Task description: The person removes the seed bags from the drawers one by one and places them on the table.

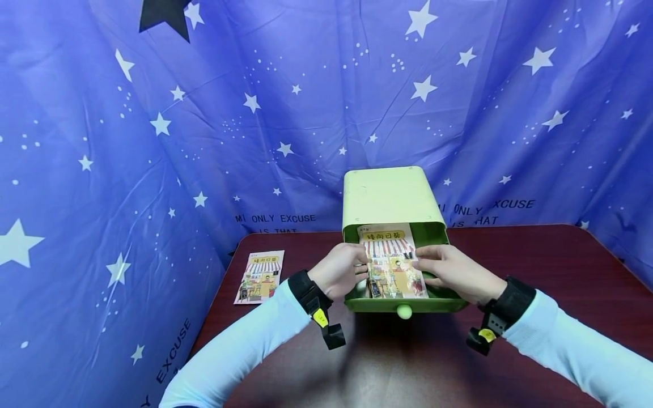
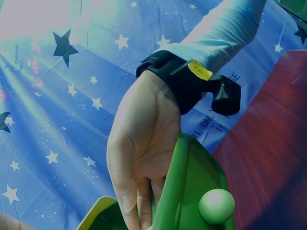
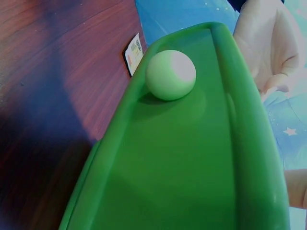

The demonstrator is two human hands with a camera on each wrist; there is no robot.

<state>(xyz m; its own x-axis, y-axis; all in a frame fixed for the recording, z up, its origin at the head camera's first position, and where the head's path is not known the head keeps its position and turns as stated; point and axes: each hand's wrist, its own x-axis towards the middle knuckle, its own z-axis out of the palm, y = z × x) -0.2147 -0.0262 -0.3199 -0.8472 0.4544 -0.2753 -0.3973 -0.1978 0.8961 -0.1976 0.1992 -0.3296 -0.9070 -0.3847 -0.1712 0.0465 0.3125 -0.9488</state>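
Observation:
A seed packet [image 1: 391, 266] with a striped-awning picture lies in the pulled-out green drawer [image 1: 374, 306] of a pale green box [image 1: 388, 195]. My left hand [image 1: 340, 269] reaches over the drawer's left side, fingertips at the packet's left edge. In the left wrist view, its fingers [image 2: 142, 201] point down behind the drawer front, fairly straight, with their tips hidden. From the other side my right hand [image 1: 456, 269] reaches in, fingers extended and spread, tips touching the packet's right edge. A round light green knob [image 3: 171, 75] sits on the drawer front.
A second, similar packet [image 1: 260, 276] lies flat on the dark red table [image 1: 515, 258], left of the box. Behind the table hangs a blue curtain [image 1: 306, 113] with white stars. The drawer front juts toward me between the two wrists.

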